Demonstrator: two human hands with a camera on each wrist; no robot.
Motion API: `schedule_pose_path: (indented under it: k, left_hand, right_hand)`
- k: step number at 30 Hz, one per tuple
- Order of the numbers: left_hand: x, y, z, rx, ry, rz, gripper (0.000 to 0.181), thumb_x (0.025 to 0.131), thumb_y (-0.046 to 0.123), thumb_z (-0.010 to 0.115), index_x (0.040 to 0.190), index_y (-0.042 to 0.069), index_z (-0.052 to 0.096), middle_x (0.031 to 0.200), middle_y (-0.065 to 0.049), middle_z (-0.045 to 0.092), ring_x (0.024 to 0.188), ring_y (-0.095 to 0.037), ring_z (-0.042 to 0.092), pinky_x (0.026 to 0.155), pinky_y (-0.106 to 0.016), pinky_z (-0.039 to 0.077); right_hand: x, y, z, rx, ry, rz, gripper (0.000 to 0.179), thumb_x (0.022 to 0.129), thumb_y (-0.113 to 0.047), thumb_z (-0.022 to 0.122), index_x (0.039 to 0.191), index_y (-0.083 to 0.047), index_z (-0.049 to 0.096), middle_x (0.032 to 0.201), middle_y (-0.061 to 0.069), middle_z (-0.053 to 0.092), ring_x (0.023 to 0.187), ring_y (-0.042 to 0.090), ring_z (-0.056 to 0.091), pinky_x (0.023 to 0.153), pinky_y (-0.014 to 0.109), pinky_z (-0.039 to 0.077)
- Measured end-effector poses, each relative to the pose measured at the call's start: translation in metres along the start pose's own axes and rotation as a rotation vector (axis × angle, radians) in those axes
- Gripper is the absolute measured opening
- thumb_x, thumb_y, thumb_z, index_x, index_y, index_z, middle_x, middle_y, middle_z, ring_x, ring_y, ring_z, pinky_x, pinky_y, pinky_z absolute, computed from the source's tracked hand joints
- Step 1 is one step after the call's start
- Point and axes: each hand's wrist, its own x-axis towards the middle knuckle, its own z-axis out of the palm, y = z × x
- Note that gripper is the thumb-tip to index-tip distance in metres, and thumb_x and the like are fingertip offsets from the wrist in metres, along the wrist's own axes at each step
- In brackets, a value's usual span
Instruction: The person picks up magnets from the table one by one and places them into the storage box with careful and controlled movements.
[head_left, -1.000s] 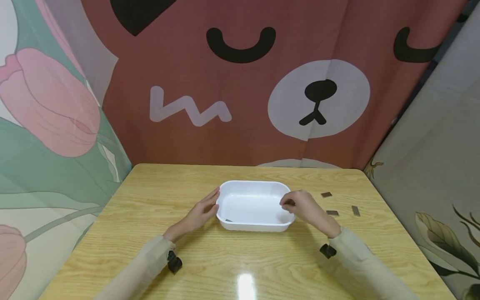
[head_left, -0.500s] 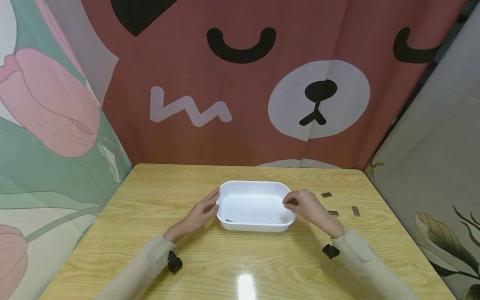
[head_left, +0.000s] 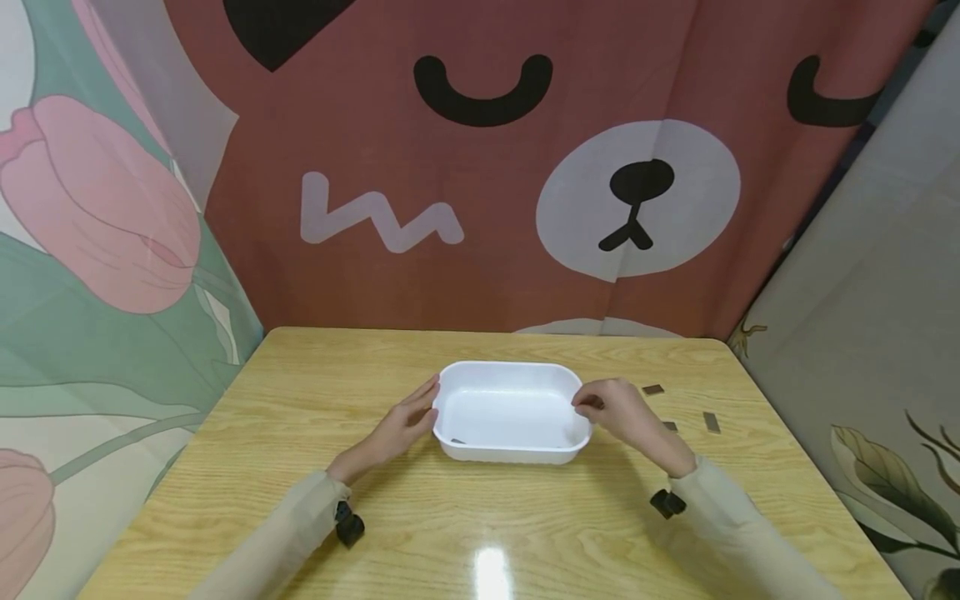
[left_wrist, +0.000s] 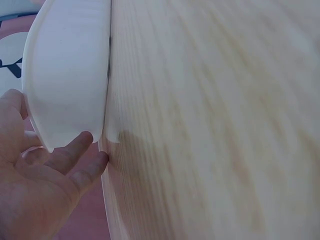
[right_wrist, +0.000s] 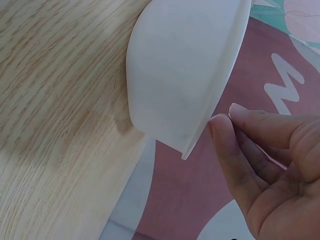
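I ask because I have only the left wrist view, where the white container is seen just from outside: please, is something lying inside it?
Observer: Yes. In the head view, a small grey piece lies in the near left corner of the white container; only a part of it shows above the near rim.
Operator: Thank you. My view does not show the right hand; where is it, please?
Observer: The right hand is at the right end of the container, with its thumb and fingertips brought close together by the rim; I see nothing between them.
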Motion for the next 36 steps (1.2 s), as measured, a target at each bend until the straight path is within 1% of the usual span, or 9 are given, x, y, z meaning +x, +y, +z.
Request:
schedule_pose_path:
  k: [4, 7, 12, 17, 20, 24, 27, 33, 36]
  left_hand:
    - [0.000, -0.001, 0.000, 0.007, -0.002, -0.002, 0.050, 0.104, 0.005, 0.051, 0.146, -0.014, 0.031, 0.159, -0.020, 0.018, 0.145, -0.040, 0.019, 0.111, -0.040, 0.035]
    - [0.000, -0.002, 0.000, 0.008, -0.002, 0.003, 0.051, 0.104, 0.008, 0.052, 0.145, -0.014, 0.032, 0.159, -0.020, 0.018, 0.145, -0.040, 0.020, 0.110, -0.040, 0.036]
    - [0.000, -0.002, 0.000, 0.000, -0.002, 0.008, 0.050, 0.104, 0.006, 0.052, 0.145, -0.015, 0.032, 0.159, -0.022, 0.018, 0.145, -0.041, 0.020, 0.109, -0.039, 0.038]
    - [0.000, -0.001, 0.000, 0.003, -0.007, 0.002, 0.050, 0.103, 0.003, 0.051, 0.145, -0.014, 0.032, 0.159, -0.021, 0.018, 0.145, -0.041, 0.019, 0.110, -0.040, 0.037]
    - [0.000, 0.000, -0.001, 0.008, -0.008, -0.004, 0.050, 0.104, 0.005, 0.051, 0.145, -0.014, 0.032, 0.159, -0.021, 0.018, 0.145, -0.040, 0.019, 0.111, -0.040, 0.036]
    - [0.001, -0.001, -0.001, 0.008, -0.007, -0.002, 0.050, 0.103, 0.005, 0.052, 0.145, -0.014, 0.032, 0.159, -0.021, 0.018, 0.145, -0.041, 0.020, 0.110, -0.039, 0.037]
    - [0.002, -0.006, 0.001, 0.006, -0.004, 0.005, 0.050, 0.103, 0.002, 0.052, 0.145, -0.015, 0.031, 0.159, -0.021, 0.018, 0.145, -0.041, 0.020, 0.109, -0.039, 0.038]
    - [0.005, -0.036, 0.008, 0.009, 0.025, 0.014, 0.051, 0.103, 0.004, 0.051, 0.148, -0.010, 0.030, 0.161, -0.016, 0.016, 0.147, -0.036, 0.017, 0.110, -0.042, 0.036]
    - [0.005, -0.043, 0.009, 0.005, 0.032, 0.012, 0.052, 0.103, 0.007, 0.053, 0.149, -0.007, 0.032, 0.162, -0.013, 0.018, 0.147, -0.033, 0.018, 0.111, -0.041, 0.037]
  right_hand:
    - [0.000, 0.001, -0.001, 0.000, 0.004, -0.001, 0.005, 0.087, 0.001, 0.074, 0.090, -0.002, 0.076, 0.084, 0.005, 0.071, 0.072, 0.014, 0.066, 0.060, 0.024, 0.056]
    - [-0.001, 0.003, -0.001, -0.003, 0.006, -0.001, 0.005, 0.086, 0.002, 0.074, 0.091, -0.001, 0.076, 0.084, 0.006, 0.071, 0.072, 0.014, 0.066, 0.060, 0.024, 0.056]
    - [-0.002, 0.005, -0.001, -0.008, 0.011, -0.009, 0.006, 0.086, 0.003, 0.074, 0.091, 0.000, 0.076, 0.084, 0.006, 0.072, 0.072, 0.015, 0.066, 0.060, 0.025, 0.057]
    - [-0.003, 0.006, -0.002, -0.003, 0.003, 0.010, 0.007, 0.086, 0.003, 0.074, 0.091, -0.002, 0.076, 0.086, 0.006, 0.072, 0.072, 0.014, 0.066, 0.060, 0.026, 0.057]
    - [-0.004, 0.007, -0.003, -0.007, 0.011, 0.021, 0.008, 0.086, 0.003, 0.074, 0.090, -0.003, 0.076, 0.086, 0.007, 0.072, 0.073, 0.014, 0.066, 0.061, 0.027, 0.058]
    - [-0.006, 0.010, -0.002, -0.015, 0.024, 0.029, 0.008, 0.085, 0.004, 0.075, 0.090, -0.002, 0.076, 0.086, 0.007, 0.072, 0.073, 0.014, 0.066, 0.061, 0.028, 0.058]
    - [-0.007, 0.012, -0.002, -0.015, 0.020, 0.041, 0.007, 0.086, 0.002, 0.075, 0.091, -0.002, 0.076, 0.085, 0.008, 0.072, 0.072, 0.013, 0.065, 0.061, 0.026, 0.058]
    - [-0.010, 0.017, -0.003, -0.008, 0.010, 0.041, 0.007, 0.087, 0.000, 0.074, 0.093, -0.002, 0.076, 0.085, 0.006, 0.072, 0.069, 0.010, 0.063, 0.060, 0.025, 0.056]
    - [-0.011, 0.019, -0.003, -0.004, 0.014, 0.037, 0.006, 0.087, -0.001, 0.074, 0.092, -0.002, 0.076, 0.084, 0.005, 0.072, 0.068, 0.009, 0.063, 0.061, 0.026, 0.056]
